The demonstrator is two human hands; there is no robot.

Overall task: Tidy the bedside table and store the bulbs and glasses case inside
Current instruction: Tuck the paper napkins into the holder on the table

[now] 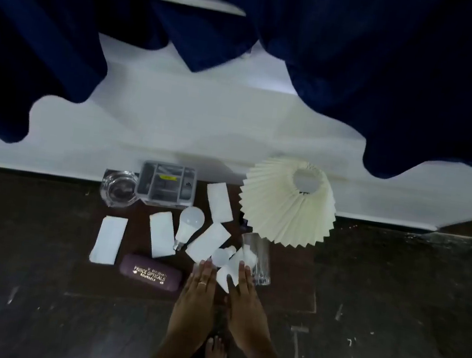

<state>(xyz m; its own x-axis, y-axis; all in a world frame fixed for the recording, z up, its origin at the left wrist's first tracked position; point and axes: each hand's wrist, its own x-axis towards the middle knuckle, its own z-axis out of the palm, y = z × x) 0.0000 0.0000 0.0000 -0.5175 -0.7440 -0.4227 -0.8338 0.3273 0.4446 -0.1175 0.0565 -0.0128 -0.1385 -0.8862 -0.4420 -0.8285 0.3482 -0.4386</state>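
The dark bedside table [281, 302] lies below me. A large white bulb [190, 224] rests on it near the middle. A smaller white bulb [222, 256] lies just beyond my fingertips. The maroon glasses case [150, 272] sits at the front left. My left hand [195, 296] and my right hand [245, 303] reach forward side by side, fingers straight, holding nothing. Between them lies a white paper [228, 271], partly covered by my right fingers.
Several white folded papers [108, 239] are scattered over the table. A glass ashtray [117, 189] and a grey organiser box [167, 184] stand at the back. A pleated cream lampshade [288, 206] and a clear glass tumbler [260, 260] stand at the right. Dark blue curtains hang behind.
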